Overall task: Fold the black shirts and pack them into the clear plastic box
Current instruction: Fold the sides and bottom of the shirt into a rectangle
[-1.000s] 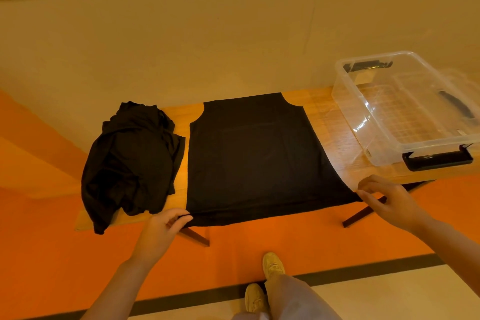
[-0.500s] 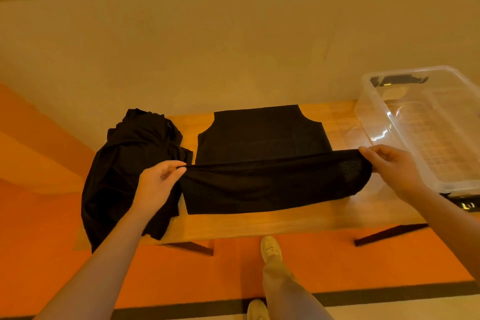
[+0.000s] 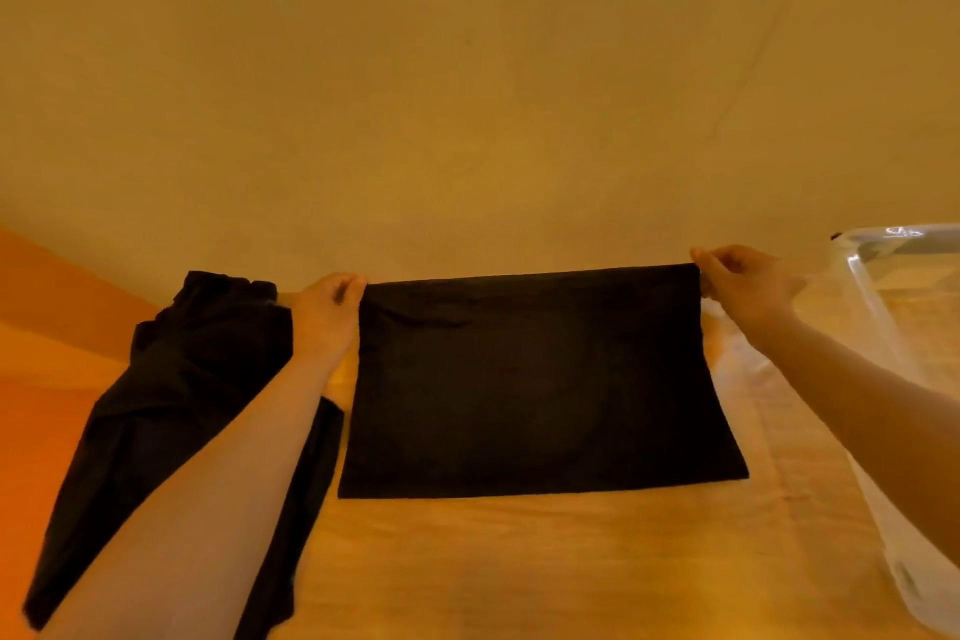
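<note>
Head view: left hand (image 3: 326,312) and right hand (image 3: 744,281) pinch black shirt (image 3: 535,395) beside clear box (image 3: 883,327).

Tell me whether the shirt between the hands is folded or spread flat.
Folded in half: the black shirt lies as a short rectangle on the table, its edge pinched at the far corners by the left hand and right hand.

Body in view: two forearms and hands only. Left hand (image 3: 330,309) and right hand (image 3: 743,283) both bare, no gloves, rings or watch visible. Forearms bare up to the frame edge, no sleeve showing. No markings visible.
</note>
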A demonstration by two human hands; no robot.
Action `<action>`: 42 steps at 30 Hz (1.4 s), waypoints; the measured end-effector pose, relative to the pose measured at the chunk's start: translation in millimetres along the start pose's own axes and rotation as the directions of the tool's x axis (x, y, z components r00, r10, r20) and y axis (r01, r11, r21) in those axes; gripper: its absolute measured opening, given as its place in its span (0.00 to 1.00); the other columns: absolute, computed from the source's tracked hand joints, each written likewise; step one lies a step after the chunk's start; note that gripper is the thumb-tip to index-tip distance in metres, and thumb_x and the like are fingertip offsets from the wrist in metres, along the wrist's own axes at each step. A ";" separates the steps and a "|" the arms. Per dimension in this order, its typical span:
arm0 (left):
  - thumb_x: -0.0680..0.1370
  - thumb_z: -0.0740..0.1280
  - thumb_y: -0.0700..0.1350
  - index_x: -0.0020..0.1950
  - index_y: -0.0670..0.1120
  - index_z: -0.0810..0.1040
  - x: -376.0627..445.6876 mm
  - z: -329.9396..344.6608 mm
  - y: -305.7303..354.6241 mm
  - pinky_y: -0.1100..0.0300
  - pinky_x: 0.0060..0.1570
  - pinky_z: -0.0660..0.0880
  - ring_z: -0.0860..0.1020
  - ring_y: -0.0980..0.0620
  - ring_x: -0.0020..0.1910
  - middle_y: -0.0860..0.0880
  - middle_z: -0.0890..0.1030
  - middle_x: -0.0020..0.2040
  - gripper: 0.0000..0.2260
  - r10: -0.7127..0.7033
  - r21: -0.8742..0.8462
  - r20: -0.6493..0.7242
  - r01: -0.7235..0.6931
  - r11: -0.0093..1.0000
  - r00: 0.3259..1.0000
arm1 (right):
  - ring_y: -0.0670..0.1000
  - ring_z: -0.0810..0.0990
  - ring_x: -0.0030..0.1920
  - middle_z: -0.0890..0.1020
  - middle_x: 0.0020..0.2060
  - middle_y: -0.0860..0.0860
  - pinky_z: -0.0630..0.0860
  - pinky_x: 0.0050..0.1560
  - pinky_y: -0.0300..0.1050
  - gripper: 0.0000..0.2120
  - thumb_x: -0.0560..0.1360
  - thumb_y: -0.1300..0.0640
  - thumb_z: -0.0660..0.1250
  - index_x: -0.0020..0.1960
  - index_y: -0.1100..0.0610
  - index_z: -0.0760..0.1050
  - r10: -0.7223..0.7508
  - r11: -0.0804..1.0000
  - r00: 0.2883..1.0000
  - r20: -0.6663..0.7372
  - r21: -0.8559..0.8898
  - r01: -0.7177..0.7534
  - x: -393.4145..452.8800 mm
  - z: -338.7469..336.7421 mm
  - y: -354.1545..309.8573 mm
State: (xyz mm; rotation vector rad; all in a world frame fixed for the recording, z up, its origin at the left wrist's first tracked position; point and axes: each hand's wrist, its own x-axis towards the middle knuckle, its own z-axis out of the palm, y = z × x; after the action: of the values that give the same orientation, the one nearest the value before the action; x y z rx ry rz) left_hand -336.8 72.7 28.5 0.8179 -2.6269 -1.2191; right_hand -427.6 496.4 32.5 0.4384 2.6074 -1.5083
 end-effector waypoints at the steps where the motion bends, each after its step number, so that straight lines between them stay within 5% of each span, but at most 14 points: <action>1: 0.82 0.61 0.48 0.61 0.41 0.78 7.1 9.7 -2.8 0.60 0.51 0.70 0.78 0.47 0.54 0.43 0.80 0.54 0.14 -0.020 0.027 -0.016 0.021 0.999 1.000 | 0.51 0.78 0.41 0.80 0.40 0.51 0.72 0.43 0.41 0.14 0.78 0.48 0.65 0.51 0.59 0.78 -0.009 0.998 1.000 -0.025 -0.068 0.007 6.8 8.5 5.1; 5: 0.82 0.58 0.49 0.67 0.44 0.73 1.7 43.4 -10.6 0.49 0.65 0.65 0.73 0.45 0.63 0.44 0.75 0.65 0.16 0.151 0.359 -0.057 -0.121 0.925 0.987 | 0.56 0.77 0.49 0.79 0.50 0.56 0.73 0.50 0.48 0.13 0.80 0.54 0.61 0.55 0.62 0.76 -0.331 0.883 0.942 -0.052 -0.369 0.289 1.5 39.8 26.0; 7: 0.83 0.57 0.51 0.68 0.44 0.72 -25.0 58.1 -8.0 0.50 0.67 0.61 0.70 0.47 0.68 0.46 0.73 0.68 0.18 0.300 0.425 0.056 -0.295 0.856 0.952 | 0.57 0.76 0.55 0.79 0.55 0.57 0.72 0.57 0.52 0.13 0.80 0.54 0.61 0.57 0.61 0.76 -0.494 0.773 0.867 0.065 -0.424 0.472 -15.6 53.6 33.7; 11: 0.82 0.52 0.56 0.71 0.46 0.70 -79.7 79.9 -14.3 0.49 0.69 0.61 0.66 0.50 0.72 0.48 0.68 0.73 0.23 0.452 0.495 0.331 -0.560 0.664 0.828 | 0.51 0.66 0.71 0.69 0.71 0.52 0.59 0.73 0.55 0.21 0.80 0.49 0.56 0.70 0.56 0.70 -0.536 0.601 0.779 0.325 -0.501 0.623 -62.2 80.0 41.1; 15: 0.81 0.49 0.61 0.78 0.48 0.59 -103.3 80.1 -38.9 0.47 0.75 0.52 0.52 0.49 0.78 0.48 0.56 0.79 0.28 0.311 0.591 0.331 -0.453 0.667 0.891 | 0.50 0.50 0.78 0.54 0.78 0.49 0.47 0.76 0.56 0.26 0.82 0.43 0.46 0.77 0.50 0.55 -0.426 0.531 0.820 0.382 -0.628 0.569 -84.7 81.7 62.6; 20: 0.80 0.47 0.64 0.79 0.47 0.54 -122.8 55.6 -66.3 0.45 0.75 0.53 0.49 0.47 0.78 0.45 0.54 0.79 0.32 0.185 0.669 0.210 -0.279 0.689 0.960 | 0.49 0.45 0.78 0.51 0.78 0.49 0.44 0.77 0.52 0.28 0.81 0.41 0.44 0.78 0.50 0.51 -0.339 0.556 0.893 0.297 -0.702 0.445 -97.7 53.6 91.5; 34: 0.79 0.43 0.66 0.78 0.47 0.53 -230.0 37.7 -97.7 0.47 0.75 0.46 0.49 0.47 0.78 0.45 0.53 0.79 0.33 0.173 0.659 0.256 -0.303 0.688 0.951 | 0.47 0.43 0.78 0.50 0.78 0.48 0.41 0.76 0.48 0.28 0.81 0.41 0.43 0.78 0.50 0.49 -0.326 0.553 0.907 0.268 -0.724 0.412 -203.9 15.0 145.2; 42: 0.79 0.47 0.65 0.76 0.46 0.64 -290.8 15.1 -108.3 0.46 0.73 0.48 0.58 0.45 0.76 0.43 0.64 0.76 0.32 0.177 0.671 0.282 -0.326 0.666 0.943 | 0.49 0.48 0.77 0.56 0.77 0.51 0.41 0.76 0.47 0.30 0.80 0.40 0.43 0.77 0.53 0.56 -0.311 0.560 0.918 0.246 -0.733 0.386 -266.4 -2.6 165.2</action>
State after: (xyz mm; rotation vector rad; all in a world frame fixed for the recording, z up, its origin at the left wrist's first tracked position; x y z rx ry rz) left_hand -50.9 178.8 -31.4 0.3688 -3.2623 -0.1625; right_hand -124.6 523.3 -43.6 -0.2592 3.0297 -0.2710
